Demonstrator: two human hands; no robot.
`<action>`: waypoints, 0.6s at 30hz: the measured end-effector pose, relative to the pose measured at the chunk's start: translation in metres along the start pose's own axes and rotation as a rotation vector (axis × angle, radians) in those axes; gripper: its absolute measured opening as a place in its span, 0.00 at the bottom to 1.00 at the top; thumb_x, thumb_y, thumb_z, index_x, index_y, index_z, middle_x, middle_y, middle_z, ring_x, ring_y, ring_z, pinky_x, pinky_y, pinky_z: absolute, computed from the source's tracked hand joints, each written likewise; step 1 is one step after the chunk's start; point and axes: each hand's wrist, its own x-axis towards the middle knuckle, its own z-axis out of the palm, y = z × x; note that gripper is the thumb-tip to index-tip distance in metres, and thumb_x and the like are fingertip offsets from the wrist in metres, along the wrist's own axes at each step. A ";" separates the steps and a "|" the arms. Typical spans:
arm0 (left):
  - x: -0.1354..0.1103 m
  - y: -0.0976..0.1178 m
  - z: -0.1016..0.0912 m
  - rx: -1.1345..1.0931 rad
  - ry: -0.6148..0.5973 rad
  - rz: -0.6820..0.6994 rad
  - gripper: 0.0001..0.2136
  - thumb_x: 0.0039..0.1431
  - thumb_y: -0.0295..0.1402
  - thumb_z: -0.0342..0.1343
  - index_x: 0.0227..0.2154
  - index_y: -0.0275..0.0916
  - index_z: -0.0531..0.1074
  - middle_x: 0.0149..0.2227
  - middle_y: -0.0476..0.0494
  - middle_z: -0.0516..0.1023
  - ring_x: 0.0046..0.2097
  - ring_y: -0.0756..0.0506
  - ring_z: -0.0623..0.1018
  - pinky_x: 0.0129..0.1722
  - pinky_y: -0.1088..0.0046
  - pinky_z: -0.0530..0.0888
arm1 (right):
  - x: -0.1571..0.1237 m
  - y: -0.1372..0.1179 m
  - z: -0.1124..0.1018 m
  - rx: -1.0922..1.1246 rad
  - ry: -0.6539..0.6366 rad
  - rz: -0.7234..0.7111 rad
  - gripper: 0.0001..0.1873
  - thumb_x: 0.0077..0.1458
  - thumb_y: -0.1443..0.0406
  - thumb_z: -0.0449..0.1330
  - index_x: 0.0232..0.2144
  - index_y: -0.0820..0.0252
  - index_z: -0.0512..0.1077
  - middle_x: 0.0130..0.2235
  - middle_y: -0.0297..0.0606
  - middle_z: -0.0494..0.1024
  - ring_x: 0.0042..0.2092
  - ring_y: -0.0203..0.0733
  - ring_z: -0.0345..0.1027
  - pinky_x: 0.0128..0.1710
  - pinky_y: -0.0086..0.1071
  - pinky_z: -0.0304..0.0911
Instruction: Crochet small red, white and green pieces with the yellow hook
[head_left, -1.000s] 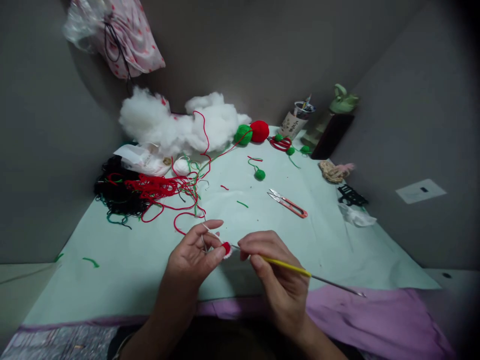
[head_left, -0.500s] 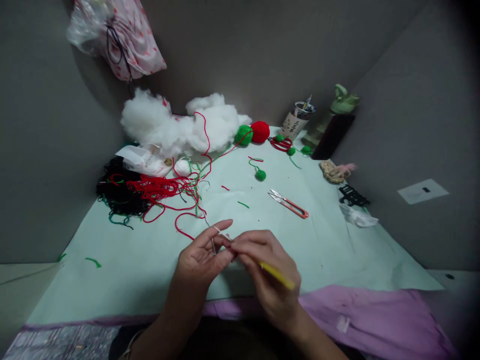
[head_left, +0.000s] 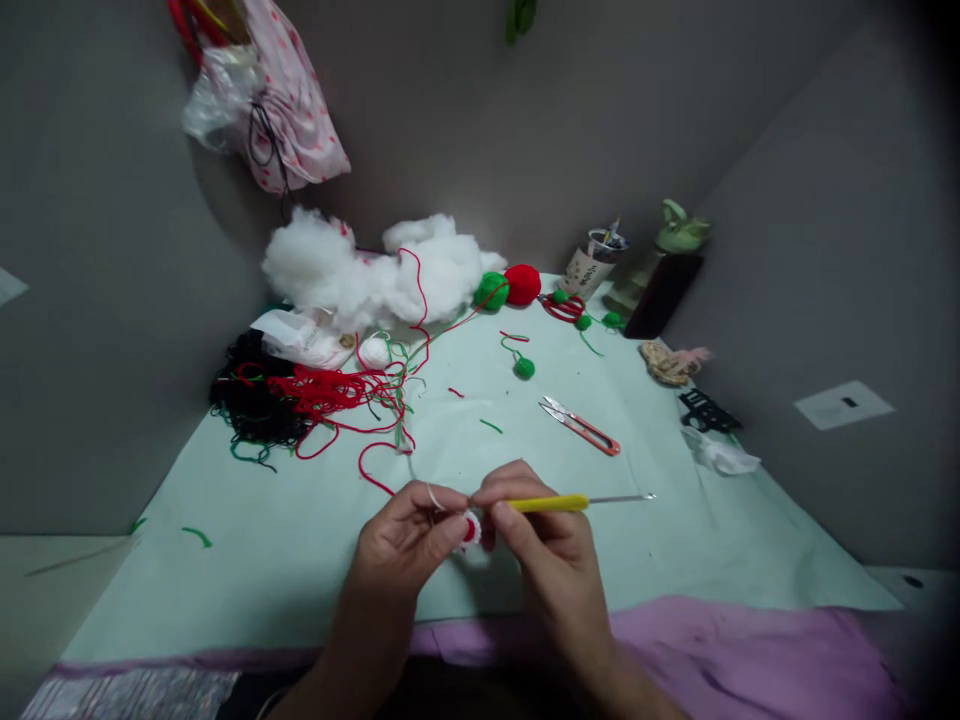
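Between the thumb and fingers of my left hand is a small red-and-white crochet piece. White yarn loops over that hand's index finger. My right hand is closed around a crochet hook with a yellow handle. Its bare metal shaft points right, and its other end lies at my left fingertips, where the tip is hidden. Both hands meet just above the front part of the table. Ahead of them on the cloth rest orange-handled thread snips and a small green yarn ball.
White stuffing is heaped at the back, beside green and red yarn balls. Tangled red yarn and black yarn lie left. Red-handled scissors, a pen cup and a bottle stand back right.
The hook has swung from slanting down toward me to lying level, its far metal end now showing. The red-and-white piece has come into sight, and my left fingers have drawn in. The view has shifted slightly.
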 end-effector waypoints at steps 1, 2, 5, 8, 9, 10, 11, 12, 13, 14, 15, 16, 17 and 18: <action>-0.003 0.003 0.001 -0.023 0.012 -0.007 0.11 0.46 0.34 0.76 0.26 0.39 0.80 0.25 0.50 0.79 0.30 0.49 0.75 0.35 0.74 0.70 | 0.000 -0.003 0.000 -0.036 -0.032 -0.023 0.08 0.65 0.59 0.64 0.41 0.54 0.83 0.38 0.38 0.77 0.33 0.37 0.71 0.33 0.31 0.72; -0.007 0.007 0.001 -0.053 0.016 -0.027 0.12 0.44 0.35 0.78 0.25 0.39 0.79 0.24 0.51 0.78 0.29 0.50 0.74 0.34 0.75 0.70 | 0.001 -0.007 0.000 -0.067 -0.075 -0.032 0.11 0.64 0.57 0.65 0.46 0.52 0.82 0.41 0.39 0.77 0.36 0.39 0.72 0.34 0.32 0.73; -0.019 0.023 -0.001 -0.171 -0.058 -0.118 0.17 0.39 0.40 0.81 0.23 0.39 0.78 0.23 0.52 0.77 0.26 0.51 0.74 0.29 0.75 0.69 | 0.005 -0.020 -0.003 -0.153 -0.338 -0.004 0.33 0.61 0.51 0.67 0.65 0.47 0.68 0.46 0.40 0.79 0.38 0.42 0.74 0.36 0.34 0.75; -0.029 0.037 -0.005 -0.223 -0.140 -0.160 0.18 0.39 0.42 0.81 0.23 0.40 0.79 0.23 0.52 0.76 0.23 0.52 0.72 0.24 0.77 0.66 | 0.011 -0.027 -0.008 -0.299 -0.702 -0.038 0.33 0.61 0.52 0.68 0.65 0.46 0.68 0.44 0.37 0.83 0.38 0.42 0.78 0.39 0.34 0.77; -0.030 0.041 -0.007 -0.227 -0.138 -0.150 0.17 0.39 0.42 0.81 0.23 0.40 0.79 0.23 0.52 0.75 0.23 0.53 0.71 0.23 0.78 0.65 | 0.012 -0.028 -0.011 -0.368 -0.751 -0.070 0.28 0.62 0.53 0.67 0.63 0.46 0.71 0.43 0.37 0.84 0.39 0.43 0.79 0.41 0.34 0.77; -0.030 0.043 -0.010 -0.234 -0.121 -0.128 0.17 0.39 0.41 0.81 0.23 0.39 0.79 0.23 0.53 0.75 0.22 0.54 0.71 0.22 0.79 0.65 | 0.014 -0.026 -0.016 -0.439 -0.749 -0.103 0.24 0.63 0.53 0.67 0.59 0.47 0.74 0.43 0.37 0.84 0.39 0.43 0.79 0.41 0.35 0.77; -0.028 0.045 -0.013 -0.244 -0.092 -0.096 0.17 0.38 0.40 0.82 0.23 0.39 0.78 0.23 0.54 0.74 0.22 0.55 0.70 0.21 0.80 0.65 | 0.014 -0.024 -0.022 -0.508 -0.699 -0.130 0.21 0.64 0.54 0.65 0.57 0.49 0.76 0.42 0.37 0.85 0.39 0.43 0.79 0.40 0.35 0.77; -0.026 0.046 -0.016 -0.258 -0.054 -0.058 0.18 0.38 0.38 0.82 0.24 0.39 0.78 0.23 0.55 0.74 0.22 0.56 0.70 0.21 0.81 0.66 | 0.015 -0.021 -0.030 -0.568 -0.626 -0.146 0.18 0.65 0.54 0.64 0.55 0.50 0.77 0.40 0.37 0.85 0.37 0.43 0.78 0.39 0.35 0.77; -0.022 0.048 -0.021 -0.274 -0.009 -0.020 0.18 0.38 0.36 0.82 0.24 0.39 0.77 0.24 0.56 0.73 0.22 0.56 0.71 0.21 0.83 0.67 | 0.016 -0.018 -0.038 -0.607 -0.554 -0.153 0.16 0.66 0.55 0.64 0.54 0.50 0.78 0.38 0.37 0.85 0.35 0.42 0.78 0.36 0.34 0.76; -0.018 0.049 -0.026 -0.293 0.040 0.012 0.18 0.38 0.35 0.82 0.25 0.39 0.77 0.24 0.56 0.73 0.22 0.56 0.71 0.21 0.84 0.68 | 0.017 -0.015 -0.048 -0.629 -0.497 -0.130 0.15 0.67 0.56 0.63 0.53 0.51 0.78 0.37 0.37 0.85 0.34 0.42 0.78 0.35 0.34 0.76; -0.014 0.052 -0.033 -0.312 0.091 0.038 0.17 0.40 0.33 0.81 0.26 0.39 0.76 0.24 0.57 0.72 0.23 0.56 0.71 0.21 0.86 0.68 | 0.019 -0.014 -0.057 -0.640 -0.476 -0.085 0.14 0.69 0.58 0.61 0.53 0.51 0.78 0.39 0.38 0.86 0.36 0.42 0.80 0.36 0.35 0.76; -0.010 0.055 -0.041 -0.333 0.135 0.057 0.17 0.41 0.31 0.80 0.27 0.39 0.75 0.24 0.57 0.72 0.24 0.56 0.72 0.20 0.87 0.68 | 0.021 -0.013 -0.066 -0.652 -0.460 -0.044 0.13 0.69 0.59 0.60 0.52 0.51 0.79 0.41 0.38 0.86 0.37 0.42 0.81 0.37 0.35 0.77; -0.007 0.059 -0.050 -0.353 0.169 0.066 0.17 0.43 0.28 0.79 0.28 0.40 0.74 0.25 0.57 0.72 0.24 0.56 0.72 0.20 0.88 0.68 | 0.025 -0.013 -0.075 -0.674 -0.468 0.000 0.13 0.70 0.60 0.59 0.52 0.51 0.79 0.43 0.39 0.87 0.39 0.42 0.82 0.39 0.35 0.77; -0.004 0.065 -0.060 -0.370 0.191 0.067 0.17 0.44 0.25 0.77 0.29 0.40 0.73 0.25 0.57 0.71 0.25 0.56 0.71 0.20 0.89 0.68 | 0.029 -0.014 -0.083 -0.705 -0.494 0.023 0.12 0.70 0.60 0.59 0.51 0.51 0.80 0.43 0.38 0.87 0.39 0.42 0.82 0.38 0.34 0.77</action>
